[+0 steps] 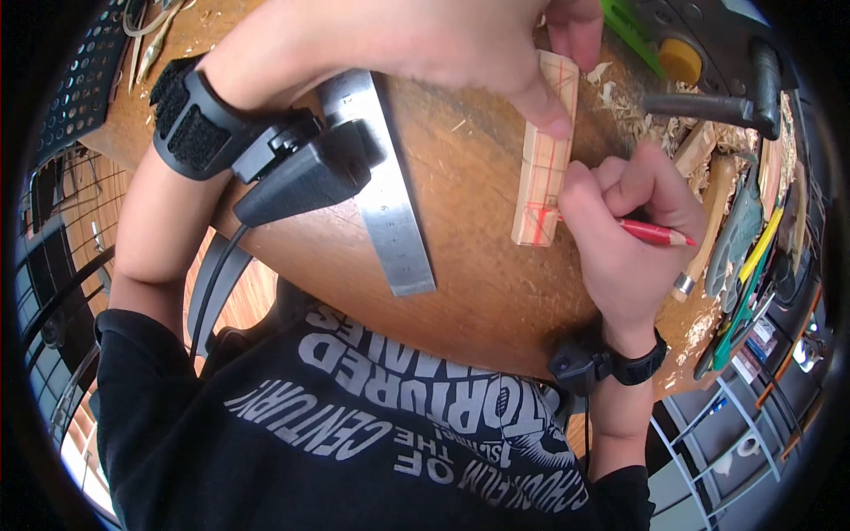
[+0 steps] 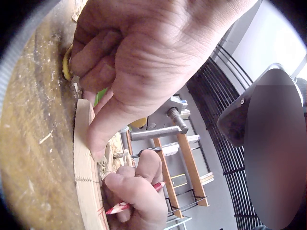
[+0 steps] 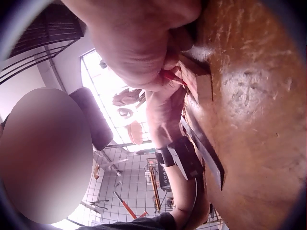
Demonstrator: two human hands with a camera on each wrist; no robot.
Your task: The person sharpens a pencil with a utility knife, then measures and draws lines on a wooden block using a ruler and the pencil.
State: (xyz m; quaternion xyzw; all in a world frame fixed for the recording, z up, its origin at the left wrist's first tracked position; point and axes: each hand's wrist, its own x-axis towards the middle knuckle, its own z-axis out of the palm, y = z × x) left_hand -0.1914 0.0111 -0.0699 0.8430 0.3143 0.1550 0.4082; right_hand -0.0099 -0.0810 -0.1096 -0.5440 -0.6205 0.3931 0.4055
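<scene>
A pale wooden block [image 1: 538,177], ruled with red lines along and across it, lies on the brown wooden table [image 1: 478,292]. Near its upper end, the thumb of my left hand [image 1: 469,44] presses on the top face, and the fingers curl at the block's far end. My right hand [image 1: 633,234] pinches a red pencil [image 1: 657,233], its point at the block's lower end, by a patch of red marks. In the left wrist view the pencil [image 2: 120,207] slants down to the block [image 2: 85,165]. The right wrist view shows the block's end [image 3: 205,87] close beside the pencil.
A flat steel ruler-like blade [image 1: 398,230] lies left of the block, partly hidden by the left wrist's camera [image 1: 310,173]. Wood shavings [image 1: 611,88], a grey metal bar [image 1: 699,106] and several hand tools, including a wooden handle [image 1: 708,221], crowd the right side.
</scene>
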